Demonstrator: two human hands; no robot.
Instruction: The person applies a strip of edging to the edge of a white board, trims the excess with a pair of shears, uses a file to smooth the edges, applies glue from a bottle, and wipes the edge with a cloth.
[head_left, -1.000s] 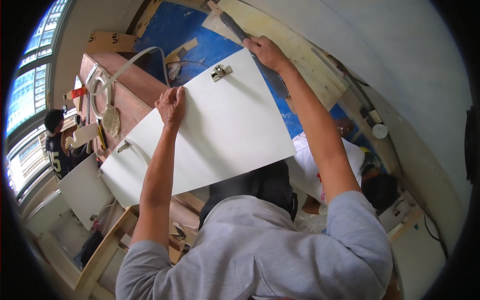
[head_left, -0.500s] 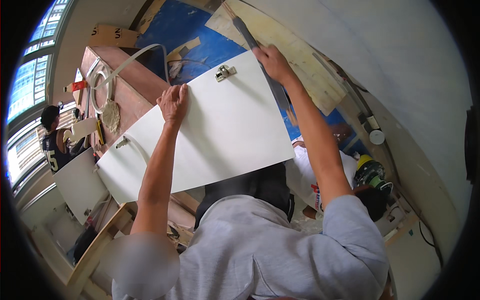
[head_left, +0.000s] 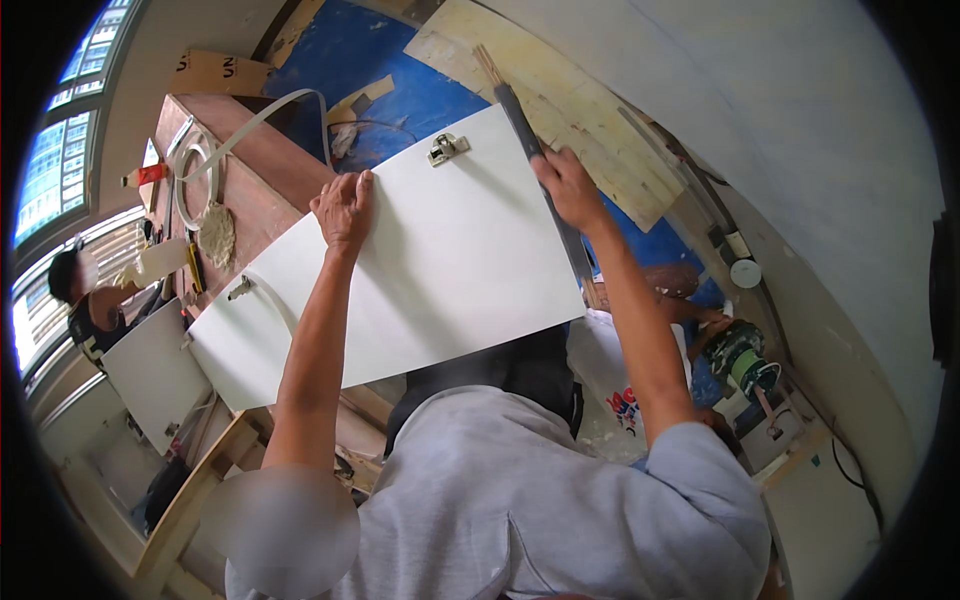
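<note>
A white cabinet door panel [head_left: 440,250] lies at a slant in front of me. A metal hinge [head_left: 447,149] is fixed near its far right corner, and a second hinge [head_left: 240,288] near its left end. My left hand [head_left: 343,208] is closed over the panel's far edge, its fingertips partly hidden. In my closed right hand [head_left: 568,185] is a long wooden stick wrapped in dark grey material [head_left: 519,118], with bare wood showing at both ends. It lies along the panel's right edge.
Left of the panel, a reddish wooden box [head_left: 260,155] carries a coil of white edging strip [head_left: 195,170] and a red-labelled bottle [head_left: 150,175]. One person [head_left: 95,310] is at far left; another, in white [head_left: 615,360], is close at right beside a green power tool [head_left: 745,365].
My right hand and the wrapped stick have slid toward me along the panel's right edge. My left hand stays in place. The people at left and right have shifted.
</note>
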